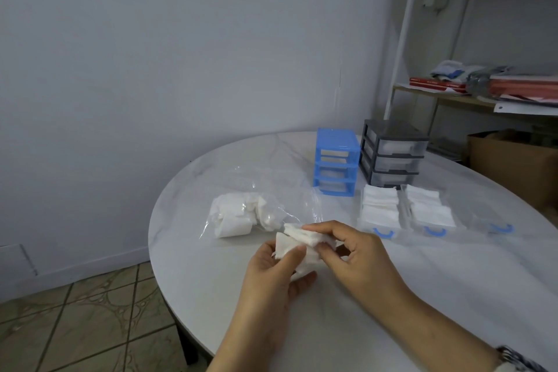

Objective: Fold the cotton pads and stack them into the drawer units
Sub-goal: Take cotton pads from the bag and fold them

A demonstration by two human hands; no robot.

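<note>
Both hands hold white cotton pads (pixel 297 243) just above the round white table (pixel 362 311). My left hand (pixel 273 276) grips the lower pads between thumb and fingers. My right hand (pixel 351 251) pinches the top pad along its right edge. Behind them a clear plastic bag (pixel 256 190) holds a heap of loose pads (pixel 238 214). Three clear drawers with blue handles lie pulled out on the table: two (pixel 379 208) (pixel 428 210) carry stacked folded pads, the third (pixel 495 220) looks bare. The blue drawer frame (pixel 336 161) and the dark grey drawer unit (pixel 392 152) stand at the back.
A white metal shelf (pixel 471 93) with books and papers rises at the right behind the table. A cardboard box (pixel 513 166) sits below it. The wall is close behind, tiled floor (pixel 75 326) lies to the left below the table's edge.
</note>
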